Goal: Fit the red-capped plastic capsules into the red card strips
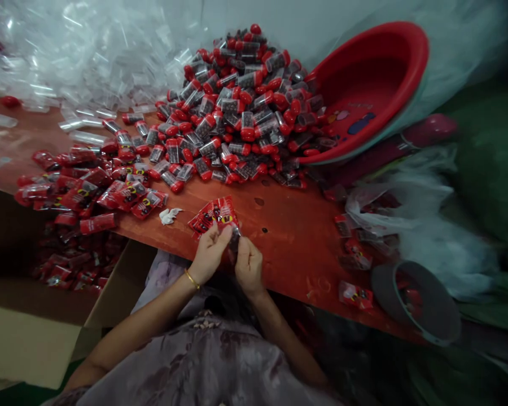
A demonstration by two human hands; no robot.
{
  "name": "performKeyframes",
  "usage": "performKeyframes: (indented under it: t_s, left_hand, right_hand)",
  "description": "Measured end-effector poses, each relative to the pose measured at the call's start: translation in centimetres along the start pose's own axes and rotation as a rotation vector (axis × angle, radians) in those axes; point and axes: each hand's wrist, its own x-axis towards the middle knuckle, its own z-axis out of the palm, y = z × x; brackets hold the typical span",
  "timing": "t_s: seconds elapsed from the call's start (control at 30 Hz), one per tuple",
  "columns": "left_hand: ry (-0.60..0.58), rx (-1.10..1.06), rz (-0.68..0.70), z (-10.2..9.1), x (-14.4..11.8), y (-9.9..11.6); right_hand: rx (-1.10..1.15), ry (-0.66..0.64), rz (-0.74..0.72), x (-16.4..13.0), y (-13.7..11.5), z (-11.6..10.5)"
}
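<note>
Close to the table's front edge, my left hand (209, 254) is closed, its thumb pressed against a fan of small red printed packets (218, 214). Beside it my right hand (249, 265) is closed too, pinching the lower end of a small clear tube with dark contents (234, 241). The tube lies between both hands, against the packets; whether it is inside one of them I cannot tell. Just left of the packets is a crumpled white scrap (169, 215). Farther back rises a heap of clear tubes with red caps (245, 121), filled with dark beads.
Filled red packets (80, 189) lie piled at the left edge, above a cardboard box (34, 344) holding more. Clear empty tubes (110, 51) fill the back left. A tilted red basin (376, 62), plastic bags (440, 237) and a grey container (389, 287) stand right.
</note>
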Motion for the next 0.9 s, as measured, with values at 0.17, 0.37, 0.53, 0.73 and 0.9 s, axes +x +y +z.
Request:
performKeyframes:
  t_s: [0.17,0.37,0.53,0.73,0.9]
  left_hand:
    - [-0.073,0.11,-0.017,0.2,0.1,-0.6]
    - [-0.065,0.108,-0.026,0.5,-1.0,-0.6]
    - [-0.09,-0.042,-0.091,-1.0,-0.2,1.0]
    - [-0.011,-0.081,-0.065,-2.9,0.6,2.3]
    - [0.162,-0.206,-0.072,-7.2,2.7,5.5]
  right_hand:
    - [-0.023,0.083,0.022,-0.6,0.8,-0.5]
    - [0.034,0.039,0.024,0.0,0.5,-0.5]
    - [0.274,-0.38,0.026,2.0,0.0,-0.5]
    - [0.14,-0.474,-0.119,5.1,-1.4,1.8]
    - [-0.275,-0.3,-0.273,10.7,-1.8,3.4]
